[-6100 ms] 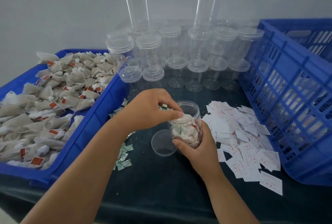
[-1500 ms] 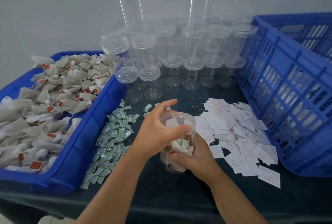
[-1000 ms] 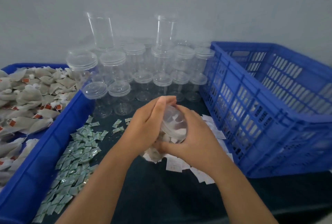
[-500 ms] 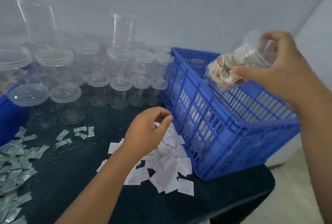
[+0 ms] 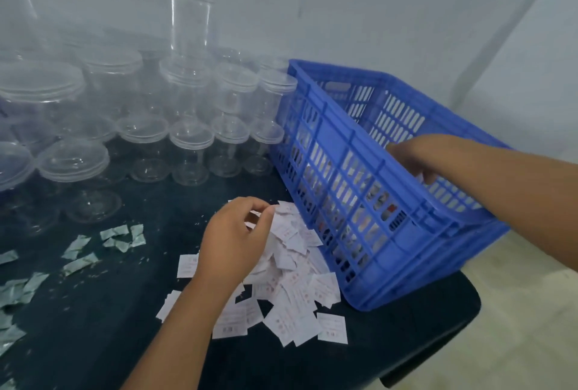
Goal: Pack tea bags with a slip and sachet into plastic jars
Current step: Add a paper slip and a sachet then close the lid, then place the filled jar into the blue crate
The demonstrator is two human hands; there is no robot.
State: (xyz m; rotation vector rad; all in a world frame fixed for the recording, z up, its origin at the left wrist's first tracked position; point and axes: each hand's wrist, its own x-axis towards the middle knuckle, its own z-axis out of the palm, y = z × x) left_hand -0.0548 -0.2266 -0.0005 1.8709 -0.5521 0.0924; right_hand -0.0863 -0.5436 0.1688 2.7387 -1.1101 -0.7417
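My left hand [image 5: 231,242] hovers over the pile of white paper slips [image 5: 294,289] on the dark table, its thumb and forefinger pinching a slip at the pile's far edge. My right hand [image 5: 419,158] reaches over the near wall of the blue crate [image 5: 369,264] and down inside it. Its fingers curl downward with a bit of white under them, and the crate wall hides what they touch. Filled jars [image 5: 375,208] show through the crate's slats. Green-white sachets [image 5: 122,234] lie scattered to the left.
Several empty clear jars with lids [image 5: 190,139] stand stacked in rows at the back of the table, along the wall. The crate sits at the table's right end, close to its rounded edge [image 5: 469,305]. Beyond that is pale floor.
My right hand, which held the filled, lidded jar up above the crate, has dropped inside the crate and the jar is out of sight. My left hand has stayed on the slips.
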